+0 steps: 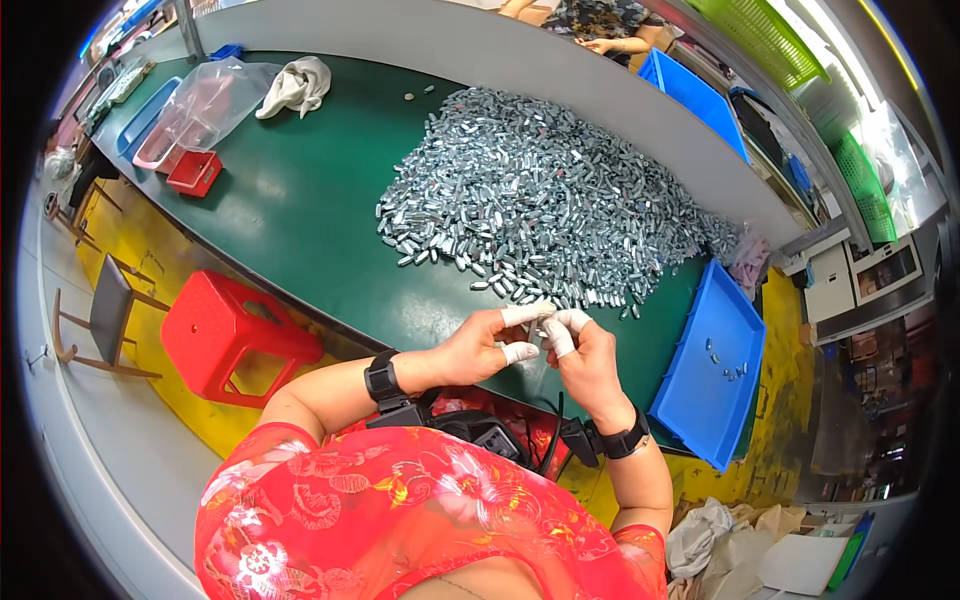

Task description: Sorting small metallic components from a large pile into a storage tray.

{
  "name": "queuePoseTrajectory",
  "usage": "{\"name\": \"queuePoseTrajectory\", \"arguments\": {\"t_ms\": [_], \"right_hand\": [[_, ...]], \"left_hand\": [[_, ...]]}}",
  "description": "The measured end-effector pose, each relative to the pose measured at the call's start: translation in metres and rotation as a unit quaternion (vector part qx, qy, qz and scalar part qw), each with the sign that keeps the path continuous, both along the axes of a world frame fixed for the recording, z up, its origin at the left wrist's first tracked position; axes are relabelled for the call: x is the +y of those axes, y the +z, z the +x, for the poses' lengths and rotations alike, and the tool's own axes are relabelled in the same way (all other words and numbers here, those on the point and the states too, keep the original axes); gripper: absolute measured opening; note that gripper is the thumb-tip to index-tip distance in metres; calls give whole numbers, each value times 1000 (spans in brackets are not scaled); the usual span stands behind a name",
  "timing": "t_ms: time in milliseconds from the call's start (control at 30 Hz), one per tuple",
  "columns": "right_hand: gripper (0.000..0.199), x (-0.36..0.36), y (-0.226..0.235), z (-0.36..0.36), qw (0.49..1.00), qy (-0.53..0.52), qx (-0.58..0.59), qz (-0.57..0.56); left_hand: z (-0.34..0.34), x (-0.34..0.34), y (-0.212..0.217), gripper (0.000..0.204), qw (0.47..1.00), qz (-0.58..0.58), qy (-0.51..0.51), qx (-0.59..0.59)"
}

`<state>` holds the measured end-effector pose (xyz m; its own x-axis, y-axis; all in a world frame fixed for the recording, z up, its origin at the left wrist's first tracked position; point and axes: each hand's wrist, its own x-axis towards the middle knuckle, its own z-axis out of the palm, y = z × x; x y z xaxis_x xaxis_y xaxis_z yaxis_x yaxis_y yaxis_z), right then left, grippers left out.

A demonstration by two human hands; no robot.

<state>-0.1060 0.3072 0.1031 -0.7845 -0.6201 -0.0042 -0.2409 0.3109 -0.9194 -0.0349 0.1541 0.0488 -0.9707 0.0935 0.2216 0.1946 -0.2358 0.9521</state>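
The small piece [537, 329] between the white-wrapped fingers [522, 314] is mostly hidden, and well beyond them a co-worker [606, 16] is cut off by the top edge.

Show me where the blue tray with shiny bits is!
In the head view, the blue tray lies on the right, beyond the right hand and beside the metal pile.

No readable lettering, labels, numbers or signs anywhere in the head view
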Motion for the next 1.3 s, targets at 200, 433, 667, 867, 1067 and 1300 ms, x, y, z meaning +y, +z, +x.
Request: {"name": "queuePoseTrajectory", "arguments": {"t_ms": [200,433,667,867,1067,1300], "right_hand": [[13,-3,-4,2,999,16,40,-21],[12,1,-5,-4,988,37,-137,-59],[10,2,-2,-6,979,43,-191,-64],[8,3,-9,-5,983,37,-161,-80],[10,-1,0,7,988,74,110,-75],[9,11,-3,0,971,37,-201,-122]], "left_hand": [[0,0,-3,50,998,52,22,-2],[5,-7,14,54,998,-55,18,5],[-1,-4,8,56,988,-119,53,82],[-3,-4,2,49,998,27,-37,-39],[-5,-9,-5,45,988,67,-118,-80],[-3,14,7,43,999,28,-21,4]]}}
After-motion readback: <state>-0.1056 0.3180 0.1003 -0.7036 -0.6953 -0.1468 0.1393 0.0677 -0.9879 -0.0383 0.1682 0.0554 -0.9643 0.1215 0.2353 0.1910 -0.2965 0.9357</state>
